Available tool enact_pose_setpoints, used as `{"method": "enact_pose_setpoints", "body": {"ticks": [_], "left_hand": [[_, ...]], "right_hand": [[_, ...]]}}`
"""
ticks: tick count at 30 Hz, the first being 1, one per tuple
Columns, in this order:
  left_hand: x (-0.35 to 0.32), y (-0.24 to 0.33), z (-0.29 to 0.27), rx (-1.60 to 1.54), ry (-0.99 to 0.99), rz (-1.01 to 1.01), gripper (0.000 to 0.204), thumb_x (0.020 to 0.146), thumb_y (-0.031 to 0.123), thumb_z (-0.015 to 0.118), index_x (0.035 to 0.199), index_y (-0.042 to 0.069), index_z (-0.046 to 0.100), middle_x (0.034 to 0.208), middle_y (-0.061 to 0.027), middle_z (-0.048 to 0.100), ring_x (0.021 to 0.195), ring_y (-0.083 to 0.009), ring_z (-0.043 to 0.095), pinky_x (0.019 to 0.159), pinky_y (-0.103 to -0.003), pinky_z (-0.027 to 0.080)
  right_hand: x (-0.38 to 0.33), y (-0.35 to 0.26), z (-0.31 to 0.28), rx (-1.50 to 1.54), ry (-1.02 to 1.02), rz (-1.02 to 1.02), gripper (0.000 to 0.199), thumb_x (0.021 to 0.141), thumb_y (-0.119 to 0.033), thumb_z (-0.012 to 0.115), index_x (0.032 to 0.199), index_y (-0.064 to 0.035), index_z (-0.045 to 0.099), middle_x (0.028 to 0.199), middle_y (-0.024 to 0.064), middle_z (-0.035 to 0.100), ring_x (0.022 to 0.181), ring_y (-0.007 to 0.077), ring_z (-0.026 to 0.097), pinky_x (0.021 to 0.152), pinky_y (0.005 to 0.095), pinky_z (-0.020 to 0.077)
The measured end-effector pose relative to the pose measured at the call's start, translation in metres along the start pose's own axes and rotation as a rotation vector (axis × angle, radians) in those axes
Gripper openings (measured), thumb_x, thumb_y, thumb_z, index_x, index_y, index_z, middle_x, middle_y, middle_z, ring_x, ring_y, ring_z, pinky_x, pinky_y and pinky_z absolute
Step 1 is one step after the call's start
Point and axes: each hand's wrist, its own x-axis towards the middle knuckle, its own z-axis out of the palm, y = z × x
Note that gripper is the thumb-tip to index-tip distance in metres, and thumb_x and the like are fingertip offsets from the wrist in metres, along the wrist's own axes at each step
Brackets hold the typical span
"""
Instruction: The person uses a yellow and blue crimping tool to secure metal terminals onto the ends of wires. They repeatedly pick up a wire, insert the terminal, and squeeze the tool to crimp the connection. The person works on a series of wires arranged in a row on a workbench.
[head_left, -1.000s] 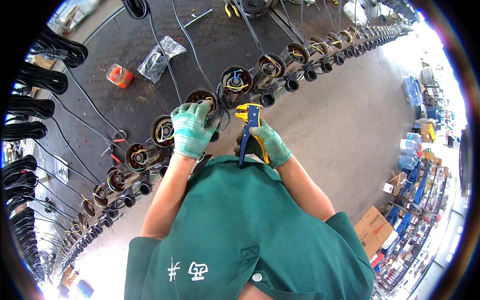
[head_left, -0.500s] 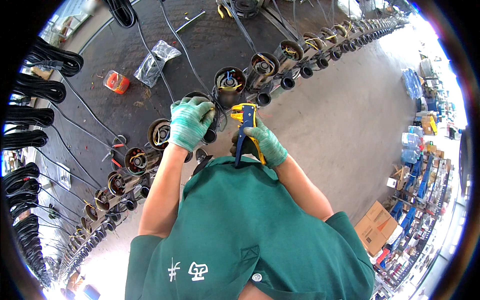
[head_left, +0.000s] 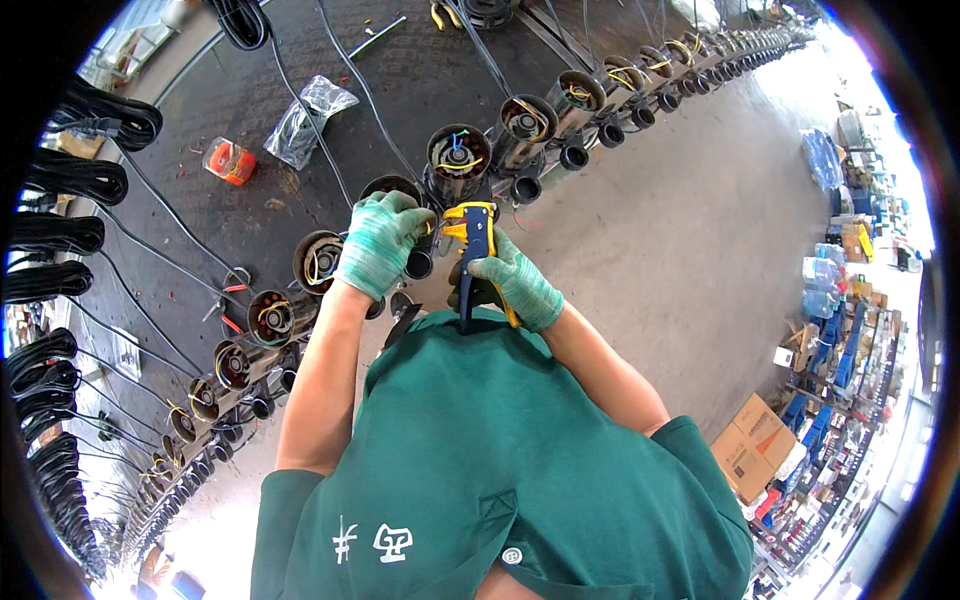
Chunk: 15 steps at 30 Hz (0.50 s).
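Note:
In my gloved right hand (head_left: 520, 283) is a blue and yellow wire stripper (head_left: 478, 240), held upright with its yellow jaws toward my left hand. My gloved left hand (head_left: 378, 243) is closed at the rim of a round metal motor housing (head_left: 392, 183), and its fingertips pinch a thin yellow wire (head_left: 429, 229). The stripper's jaws are close beside this wire; contact cannot be made out. My left hand hides much of that housing's inside. Just right of it stands another open motor housing (head_left: 459, 160) with blue and yellow wires showing.
A long row of similar housings (head_left: 272, 318) lines the bench edge. On the dark bench (head_left: 240, 110) lie an orange-red container (head_left: 230, 162), a clear plastic bag (head_left: 310, 120) and red-handled scissors (head_left: 232, 300). Black cable coils (head_left: 70, 180) hang left. A cardboard box (head_left: 752, 448) stands right.
My right hand has brought the wire stripper left, closer to my left hand. The left hand has shifted slightly, still pinching at the housing.

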Motion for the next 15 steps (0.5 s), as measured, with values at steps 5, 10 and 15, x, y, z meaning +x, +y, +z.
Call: {"method": "enact_pose_setpoints", "body": {"ticks": [5,10,15], "left_hand": [[0.003,0.006,0.005,0.026,0.039,-0.063,0.014,0.084,0.015,0.078,0.096,0.010,0.081,0.099,-0.0077,0.073,0.093,-0.0315,0.068,0.087,-0.045,0.050],[-0.001,0.008,0.013,0.017,0.143,-0.113,0.015,0.084,0.018,0.079,0.096,0.010,0.081,0.097,-0.0069,0.073,0.095,-0.0309,0.068,0.088,-0.045,0.049],[-0.006,0.008,0.025,0.013,0.224,-0.124,0.015,0.081,0.020,0.080,0.094,0.012,0.081,0.096,-0.0053,0.072,0.095,-0.0295,0.066,0.090,-0.046,0.045]], "right_hand": [[-0.002,0.002,0.004,0.022,0.016,-0.037,0.071,0.091,-0.022,0.073,0.152,-0.0106,0.038,0.110,0.0159,0.066,0.095,0.0329,0.074,0.085,0.0496,0.0645],[0.004,0.006,0.004,0.069,0.037,-0.061,0.068,0.090,-0.022,0.073,0.148,-0.0094,0.041,0.110,0.0151,0.067,0.094,0.0329,0.074,0.083,0.0498,0.0647],[0.013,0.006,0.011,0.154,-0.005,-0.058,0.066,0.090,-0.022,0.073,0.147,-0.0087,0.044,0.108,0.0150,0.067,0.092,0.0314,0.074,0.082,0.0494,0.0649]]}}
